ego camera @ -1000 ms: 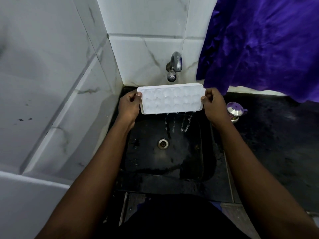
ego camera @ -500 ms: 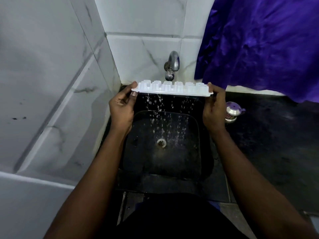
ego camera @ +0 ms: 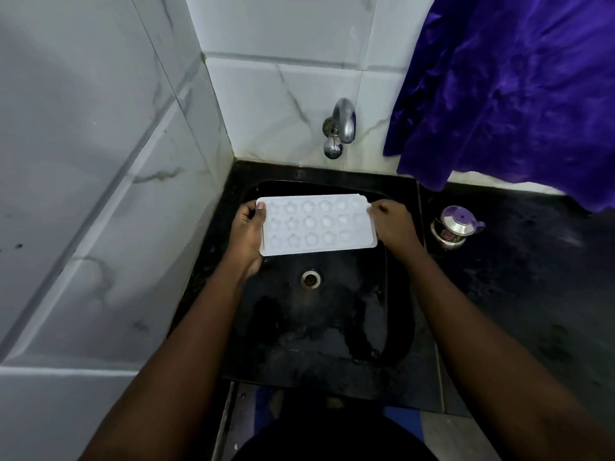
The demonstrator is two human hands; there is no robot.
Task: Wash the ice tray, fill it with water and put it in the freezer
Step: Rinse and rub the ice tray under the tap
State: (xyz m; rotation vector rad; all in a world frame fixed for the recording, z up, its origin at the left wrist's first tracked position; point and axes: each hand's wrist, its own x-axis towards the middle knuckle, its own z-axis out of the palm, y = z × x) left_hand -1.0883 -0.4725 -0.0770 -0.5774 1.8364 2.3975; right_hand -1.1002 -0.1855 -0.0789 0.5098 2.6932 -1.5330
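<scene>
Fingers (ego camera: 260,207) of the left hand (ego camera: 247,232) curl around the short left end of the ice tray (ego camera: 317,224). The thumb lies on top of the rim and the other fingers are tucked under it, so they pinch that end. The right hand (ego camera: 392,222) pinches the short right end, up near its far corner. Its fingers are bent close together on the rim.

Both hands hold the white tray flat over the black sink (ego camera: 319,314), with the cups facing up. The cups are in three rows and look like little stars and flowers. I cannot tell if there is water in them.

At 6 o'clock from the tray is the round drain (ego camera: 311,278) in the sink floor, which looks wet. At 12 o'clock from the tray the silver tap (ego camera: 339,128) sticks out of the white tiled wall (ego camera: 283,94). The tray sits lower than the tap and closer to the person.

At 3 o'clock from the tray, on the black counter (ego camera: 532,277), stands a small shiny pot with a purple lid (ego camera: 454,227), well apart from the right hand. A purple cloth (ego camera: 515,94) hangs at 1 o'clock over the counter. Grey-white tiles (ego camera: 83,161) fill the side at 9 o'clock.
</scene>
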